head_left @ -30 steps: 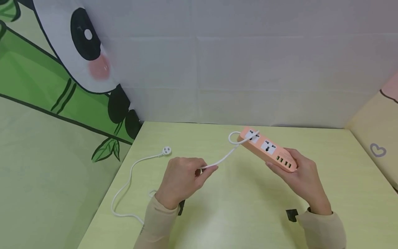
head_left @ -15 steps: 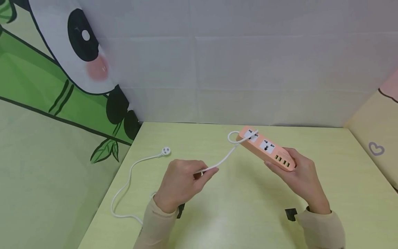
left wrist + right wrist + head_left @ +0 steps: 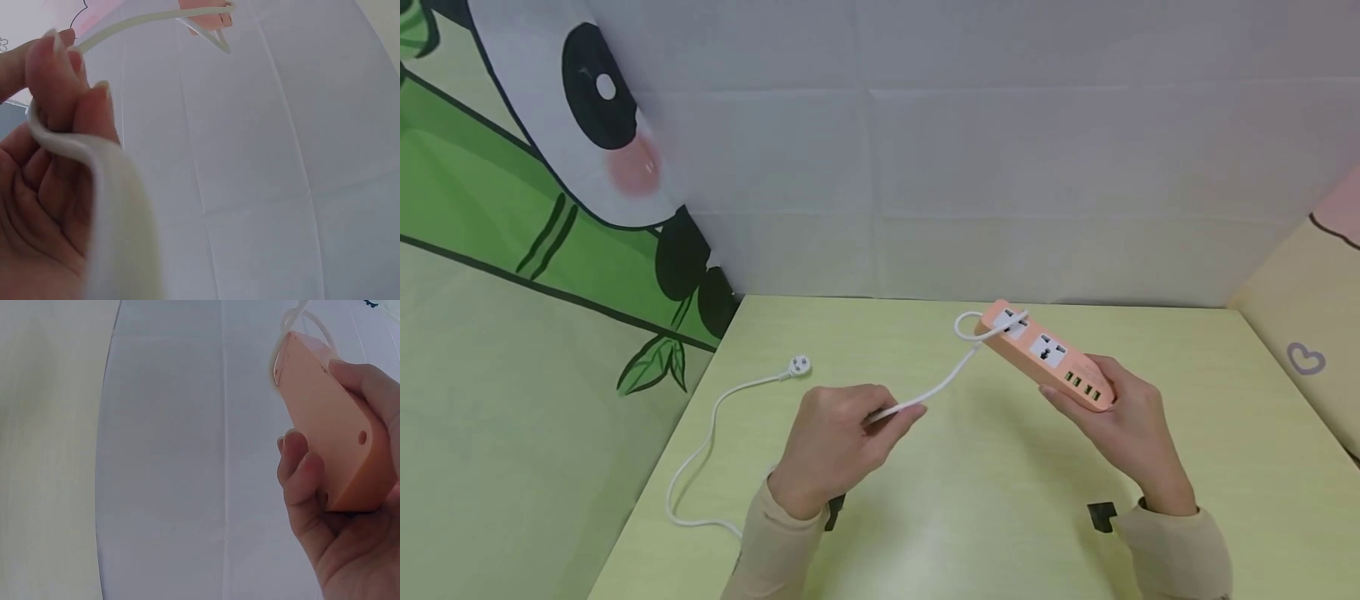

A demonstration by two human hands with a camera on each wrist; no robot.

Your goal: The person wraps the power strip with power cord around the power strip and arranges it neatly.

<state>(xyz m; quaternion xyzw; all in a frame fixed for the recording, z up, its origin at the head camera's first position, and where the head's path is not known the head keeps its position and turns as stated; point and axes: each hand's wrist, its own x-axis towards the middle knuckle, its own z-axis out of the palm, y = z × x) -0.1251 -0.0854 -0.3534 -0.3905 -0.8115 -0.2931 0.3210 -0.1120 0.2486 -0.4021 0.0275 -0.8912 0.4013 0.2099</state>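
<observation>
An orange power strip (image 3: 1033, 354) with white sockets and several USB ports is held up off the table, tilted. My right hand (image 3: 1131, 433) grips its near end; in the right wrist view fingers curl round the strip's plain underside (image 3: 331, 419). My left hand (image 3: 838, 446) pinches the white cord (image 3: 951, 375) between thumb and fingers, left of the strip. The cord loops once at the strip's far end and crosses over the first socket. In the left wrist view the cord (image 3: 125, 206) runs through the curled fingers. Its three-pin plug (image 3: 800, 365) lies on the table at left.
The rest of the cord (image 3: 711, 429) curves along the left of the pale yellow table (image 3: 970, 517) and passes behind the left sleeve. Black tape pieces (image 3: 1102, 517) mark the tabletop near each forearm. A grey-white backdrop (image 3: 1000, 167) stands behind the table, with printed side panels.
The left hand has shifted slightly down and left, still pinching the cord. The power strip stays almost where it was in the right hand.
</observation>
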